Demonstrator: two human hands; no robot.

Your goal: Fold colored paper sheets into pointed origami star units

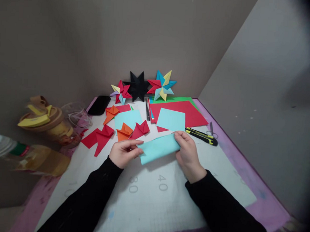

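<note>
A light-blue sheet of paper (157, 148), folded into a long strip, lies on the white cutting mat (150, 195). My left hand (123, 152) pinches its left end with the fingertips. At the strip's right end, my right hand (188, 152) grips the top corner between thumb and fingers. Both arms wear black sleeves. Folded red and orange paper pieces (125, 131) lie just beyond the strip.
Three paper stars (143, 86) lean against the back wall. Red, green and blue sheets (178, 115) are stacked at the back right, with a yellow-black utility knife (202, 135) and small scissors (212, 131) beside them. Jars and packets (48, 122) crowd the left edge. A black object (98, 105) lies near the wall.
</note>
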